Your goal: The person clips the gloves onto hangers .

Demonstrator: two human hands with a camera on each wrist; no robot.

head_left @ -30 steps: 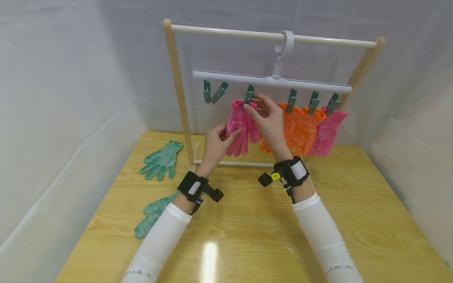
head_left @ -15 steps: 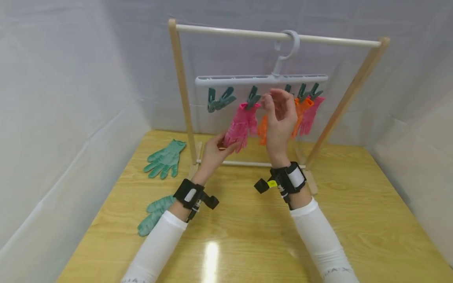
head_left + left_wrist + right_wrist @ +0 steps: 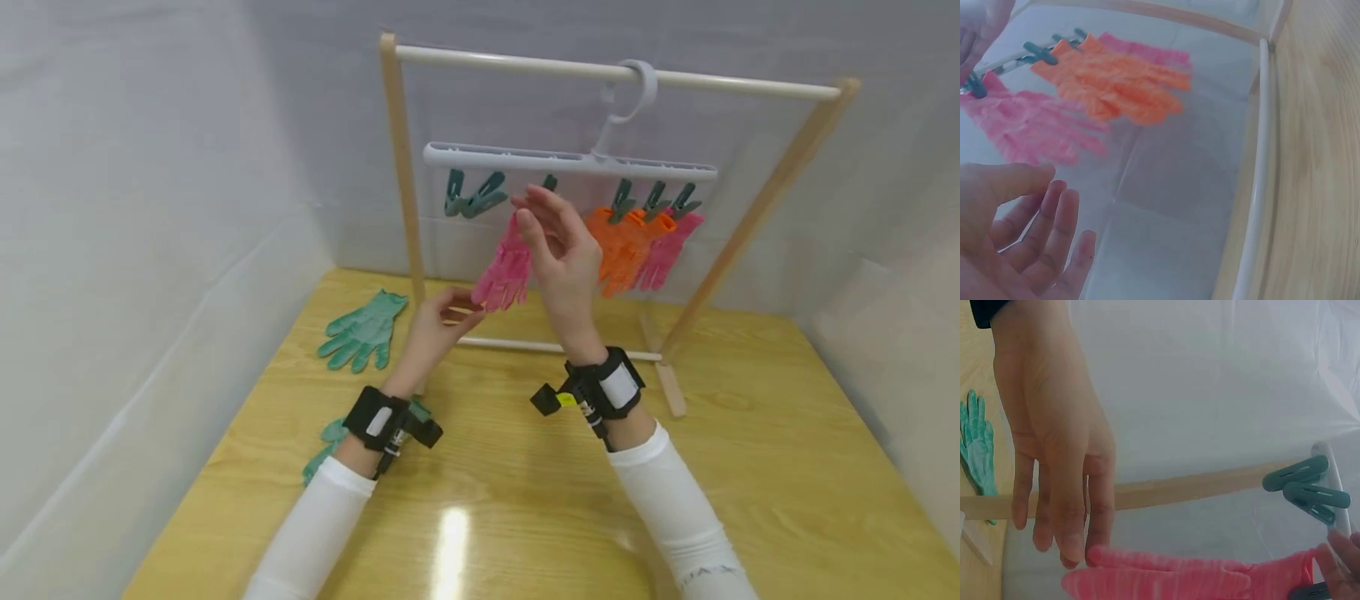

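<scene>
A pink glove (image 3: pixel 504 271) hangs from a teal clip (image 3: pixel 550 182) on the white clip hanger (image 3: pixel 517 157). My right hand (image 3: pixel 551 229) is raised just in front of that clip, fingers straight, holding nothing. Lower down, my left hand (image 3: pixel 444 317) has relaxed fingers close to the glove's fingertips. In the left wrist view the left hand (image 3: pixel 1022 244) is apart from the pink glove (image 3: pixel 1029 125). In the right wrist view the left hand (image 3: pixel 1060 456) hangs just above the pink glove (image 3: pixel 1179 578).
Two orange gloves (image 3: pixel 618 237) and another pink glove (image 3: pixel 667 246) hang further right. Two empty teal clips (image 3: pixel 468 196) sit at the hanger's left end. The wooden rack (image 3: pixel 405 183) stands on the table (image 3: pixel 750 467). Two green gloves (image 3: pixel 363 329) (image 3: pixel 326 446) lie at left.
My right hand has let go of the clip and drawn back a little. My left hand has dropped from the glove's palm to near its fingertips. The hanger has swung on the rail.
</scene>
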